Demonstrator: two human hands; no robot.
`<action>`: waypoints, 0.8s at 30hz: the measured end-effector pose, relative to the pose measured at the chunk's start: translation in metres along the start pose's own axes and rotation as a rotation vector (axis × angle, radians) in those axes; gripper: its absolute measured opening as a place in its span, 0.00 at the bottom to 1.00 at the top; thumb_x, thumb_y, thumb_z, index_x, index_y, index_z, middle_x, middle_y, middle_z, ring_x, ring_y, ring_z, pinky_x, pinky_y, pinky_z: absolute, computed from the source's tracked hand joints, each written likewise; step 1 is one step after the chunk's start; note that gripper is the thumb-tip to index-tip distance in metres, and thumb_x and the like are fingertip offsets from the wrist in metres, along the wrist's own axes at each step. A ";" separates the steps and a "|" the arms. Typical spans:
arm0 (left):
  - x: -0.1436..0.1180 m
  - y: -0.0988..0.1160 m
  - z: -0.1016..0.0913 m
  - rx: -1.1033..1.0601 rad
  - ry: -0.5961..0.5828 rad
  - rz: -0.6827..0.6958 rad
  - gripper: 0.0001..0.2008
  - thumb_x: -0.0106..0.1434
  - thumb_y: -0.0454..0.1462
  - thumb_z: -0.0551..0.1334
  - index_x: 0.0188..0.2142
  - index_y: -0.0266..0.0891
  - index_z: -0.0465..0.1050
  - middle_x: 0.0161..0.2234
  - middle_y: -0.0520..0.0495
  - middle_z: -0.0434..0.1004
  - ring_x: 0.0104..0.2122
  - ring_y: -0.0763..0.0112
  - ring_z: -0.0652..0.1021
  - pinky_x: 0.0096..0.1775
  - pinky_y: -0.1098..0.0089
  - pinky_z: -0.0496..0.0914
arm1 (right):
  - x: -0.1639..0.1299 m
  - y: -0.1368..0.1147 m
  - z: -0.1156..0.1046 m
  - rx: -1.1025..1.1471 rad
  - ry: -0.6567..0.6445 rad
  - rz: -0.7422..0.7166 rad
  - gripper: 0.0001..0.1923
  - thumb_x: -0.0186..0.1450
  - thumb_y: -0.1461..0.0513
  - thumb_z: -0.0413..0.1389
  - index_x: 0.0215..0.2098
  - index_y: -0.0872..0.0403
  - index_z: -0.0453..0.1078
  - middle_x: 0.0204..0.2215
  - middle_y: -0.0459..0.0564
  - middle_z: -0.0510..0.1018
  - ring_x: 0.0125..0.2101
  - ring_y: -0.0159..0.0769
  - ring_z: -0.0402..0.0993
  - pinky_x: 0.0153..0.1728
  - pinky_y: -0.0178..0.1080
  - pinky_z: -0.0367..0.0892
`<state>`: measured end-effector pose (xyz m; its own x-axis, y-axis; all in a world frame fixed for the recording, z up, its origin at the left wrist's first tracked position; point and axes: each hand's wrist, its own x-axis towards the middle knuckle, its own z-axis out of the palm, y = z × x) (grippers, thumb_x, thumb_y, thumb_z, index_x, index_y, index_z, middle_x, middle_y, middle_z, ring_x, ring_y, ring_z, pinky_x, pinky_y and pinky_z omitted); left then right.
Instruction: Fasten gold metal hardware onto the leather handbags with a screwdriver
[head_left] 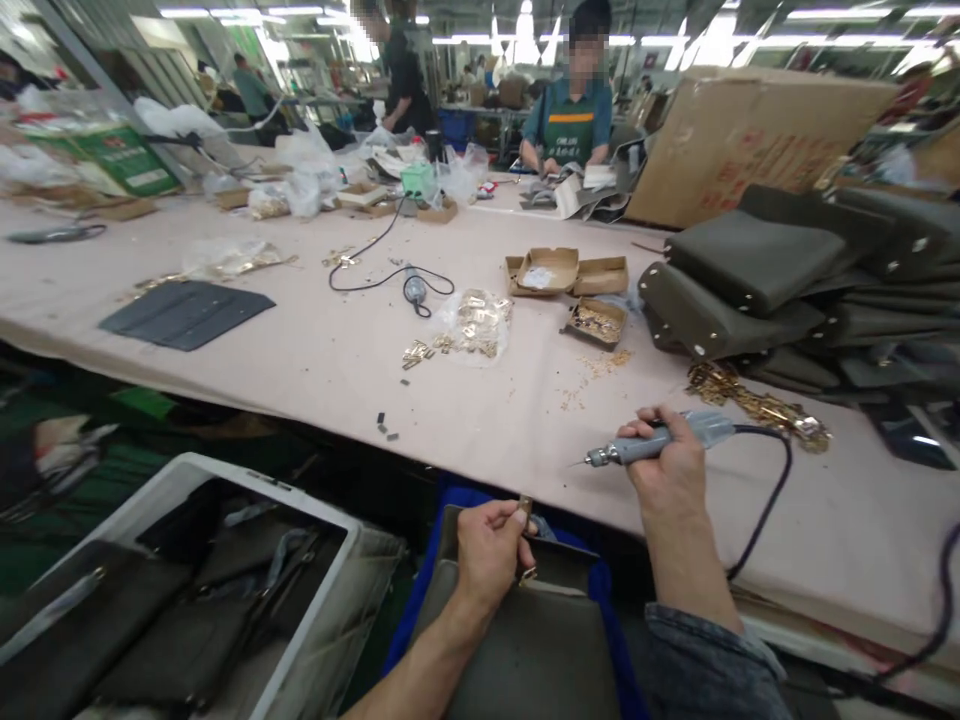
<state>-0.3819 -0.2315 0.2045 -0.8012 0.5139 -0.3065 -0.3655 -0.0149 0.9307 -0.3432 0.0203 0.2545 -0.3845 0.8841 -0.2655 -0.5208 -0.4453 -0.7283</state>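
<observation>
In my right hand (673, 470) is a grey electric screwdriver (624, 449), its fingers wrapped round the body. The thin bit points left, just above the tabletop near its front edge. My left hand (484, 552) is closed in a pinch on a small gold metal fitting (526, 505), at the top of a dark olive bag (532, 650) on my lap. Another bit of gold hardware (529, 575) shows just below those fingers. A blue cloth (611, 625) lies under the bag. Whether the fitting is attached to the bag is hidden by my fingers.
Dark bags (757, 250) are stacked at the right, beside loose gold hardware (780, 410). A small box of screws (596, 322) and a bag of fittings (480, 320) lie mid-table. A white crate (345, 535) stands lower left. A co-worker (574, 115) sits opposite.
</observation>
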 end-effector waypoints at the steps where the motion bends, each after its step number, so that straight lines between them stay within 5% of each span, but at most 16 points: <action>1: -0.001 -0.002 0.000 0.001 0.003 0.002 0.16 0.61 0.43 0.67 0.33 0.28 0.81 0.25 0.40 0.82 0.13 0.74 0.73 0.17 0.76 0.64 | -0.013 0.005 0.005 0.015 -0.016 0.044 0.09 0.61 0.65 0.61 0.35 0.53 0.64 0.29 0.40 0.69 0.20 0.23 0.62 0.24 0.31 0.70; 8: -0.007 -0.005 -0.002 0.010 -0.006 0.009 0.14 0.64 0.42 0.65 0.31 0.30 0.80 0.15 0.47 0.75 0.12 0.72 0.72 0.17 0.77 0.64 | -0.069 0.034 0.028 -0.055 -0.008 0.099 0.13 0.58 0.64 0.65 0.35 0.54 0.64 0.29 0.41 0.71 0.20 0.24 0.63 0.23 0.32 0.70; 24: -0.013 0.002 -0.004 0.043 -0.003 0.011 0.18 0.66 0.45 0.64 0.31 0.31 0.80 0.14 0.47 0.74 0.11 0.73 0.71 0.17 0.77 0.62 | -0.079 0.043 0.031 -0.126 0.065 0.019 0.13 0.57 0.63 0.66 0.34 0.54 0.65 0.27 0.42 0.73 0.20 0.26 0.65 0.22 0.32 0.71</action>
<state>-0.3744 -0.2412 0.2096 -0.8038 0.5161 -0.2959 -0.3363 0.0162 0.9416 -0.3592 -0.0736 0.2637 -0.3415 0.8846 -0.3176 -0.4128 -0.4447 -0.7949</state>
